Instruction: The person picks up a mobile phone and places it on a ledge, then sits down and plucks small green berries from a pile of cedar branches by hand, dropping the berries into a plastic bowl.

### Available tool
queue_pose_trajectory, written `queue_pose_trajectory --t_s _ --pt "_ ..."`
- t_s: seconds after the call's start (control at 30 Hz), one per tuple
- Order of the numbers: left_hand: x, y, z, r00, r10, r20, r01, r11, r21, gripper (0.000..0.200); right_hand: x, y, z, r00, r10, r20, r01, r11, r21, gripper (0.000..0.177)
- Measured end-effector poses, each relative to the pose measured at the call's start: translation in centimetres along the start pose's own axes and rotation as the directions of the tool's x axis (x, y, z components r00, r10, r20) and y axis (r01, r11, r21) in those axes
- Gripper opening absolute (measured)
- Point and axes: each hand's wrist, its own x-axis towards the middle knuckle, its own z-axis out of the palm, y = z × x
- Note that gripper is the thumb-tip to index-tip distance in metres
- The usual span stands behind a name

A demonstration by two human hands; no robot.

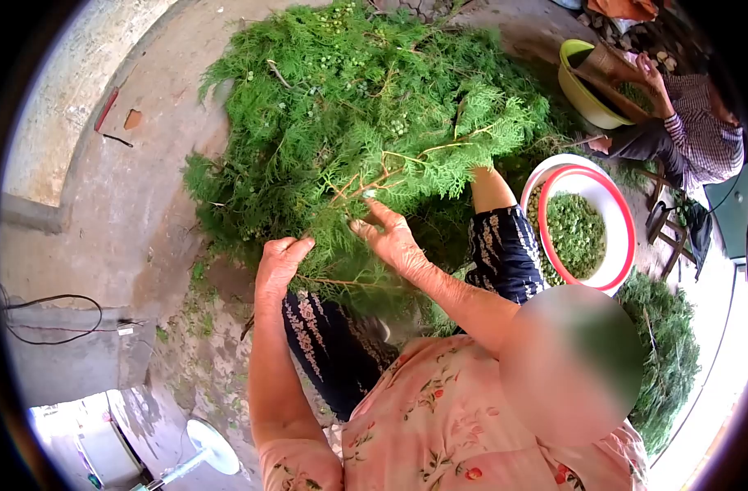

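A big heap of green cypress-like branches [308, 123] with small pale green cones lies before my knees. On its near side a leafy branch [427, 153] with brown stems stretches to the upper right. My left hand [282, 263] is closed, thumb and fingers pinched on a green sprig [329, 255] at the heap's near edge. At the branch's lower left end is my right hand [390, 239], its forefinger stretched out and its thumb apart, with foliage between them. A small pale spot shows at the forefinger's tip.
Right of my knee stands a white basin with a red rim [630, 237], holding green pickings, over another basin. More branches [660, 352] lie behind it. At upper right a person [705, 123] sits beside a yellow-green tub [570, 90]. A white fan [212, 448] stands lower left.
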Motion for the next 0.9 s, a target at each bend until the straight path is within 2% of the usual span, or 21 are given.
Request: queue_pose_trajectory --t_s 0.1,0.13,0.23,0.27,0.37,0.4,0.47,0.5,0.53,0.57,0.63,0.67,0.7,0.73,0.8,0.87,0.9 --pt "0.0 0.3 0.1 0.999 0.000 0.038 0.000 1.000 0.002 0.032 0.9 0.0 1.0 0.999 0.047 -0.026 -0.044 0.995 0.088 0.050" --pt "-0.1 0.4 0.2 0.999 0.004 0.042 -0.004 1.000 -0.004 0.032 0.1 -1.4 1.3 0.986 0.091 -0.136 -0.055 0.968 0.244 0.034" --pt "0.0 0.2 0.3 0.999 0.028 0.035 -0.027 0.999 -0.019 0.033 0.9 -0.9 1.0 0.997 0.065 0.044 -0.077 0.913 0.401 0.021" --pt "0.0 -0.1 0.2 0.999 0.036 0.026 -0.035 0.999 -0.023 0.034 0.7 -0.8 1.0 1.000 -0.016 -0.005 0.017 0.909 0.416 0.009" --pt "-0.1 -0.9 0.0 0.992 0.125 -0.012 -0.120 0.971 0.205 0.038 1.0 0.2 0.7 0.999 -0.045 -0.029 0.054 0.894 0.446 0.007" --pt "-0.7 0.2 -0.1 0.999 0.037 -0.031 -0.020 0.899 0.437 0.041 0.3 -1.2 0.3 0.988 -0.149 -0.034 0.153 0.958 0.241 0.008" --pt "-2.0 2.1 0.6 0.951 0.294 -0.097 -0.100 0.589 0.802 0.039 0.3 -1.5 0.1 0.986 -0.169 -0.013 0.169 0.975 0.142 0.008" --pt "-2.7 3.4 1.1 0.904 0.419 -0.085 -0.088 0.376 0.922 0.042 0.3 -1.7 0.1 0.984 -0.177 0.000 0.176 0.980 0.092 0.008" --pt "-3.3 6.1 1.5 0.958 0.266 -0.103 0.001 0.356 0.935 0.052 0.0 -2.5 0.1 0.986 -0.165 0.029 0.164 0.985 0.045 0.006" --pt "-3.5 6.2 1.8 0.887 0.450 -0.101 -0.051 0.312 0.949 0.047 0.0 -2.8 0.6 0.987 -0.158 0.034 0.153 0.982 0.108 0.006" --pt "-3.6 7.3 2.6 0.760 0.648 -0.039 -0.224 0.319 0.921 0.045 0.1 -3.3 1.7 0.989 -0.144 0.039 0.131 0.963 0.237 0.006" --pt "-3.7 7.7 3.4 0.720 0.692 -0.054 -0.356 0.436 0.827 0.047 -0.1 -3.4 1.7 0.977 -0.206 0.063 0.186 0.955 0.229 0.009" --pt "-3.5 7.6 4.1 0.733 0.669 -0.123 -0.481 0.638 0.602 0.037 0.3 -3.0 2.0 0.939 -0.340 0.041 0.333 0.934 0.127 0.010" --pt "-3.0 7.2 4.4 0.721 0.680 -0.132 -0.509 0.649 0.565 0.036 0.7 -2.7 2.4 0.884 -0.467 0.033 0.467 0.884 0.019 0.011" --pt "-2.7 7.0 4.7 0.730 0.663 -0.166 -0.532 0.704 0.470 0.033 0.1 -2.8 2.4 0.951 -0.306 0.049 0.292 0.938 0.185 0.016" --pt "-2.7 7.4 4.8 0.770 0.603 -0.209 -0.517 0.781 0.350 0.031 0.0 -3.0 2.1 0.932 -0.355 0.069 0.344 0.930 0.129 0.017" --pt "-2.5 7.3 4.8 0.757 0.615 -0.220 -0.522 0.772 0.362 0.029 -0.1 -3.3 1.9 0.922 -0.380 0.080 0.371 0.923 0.103 0.018"
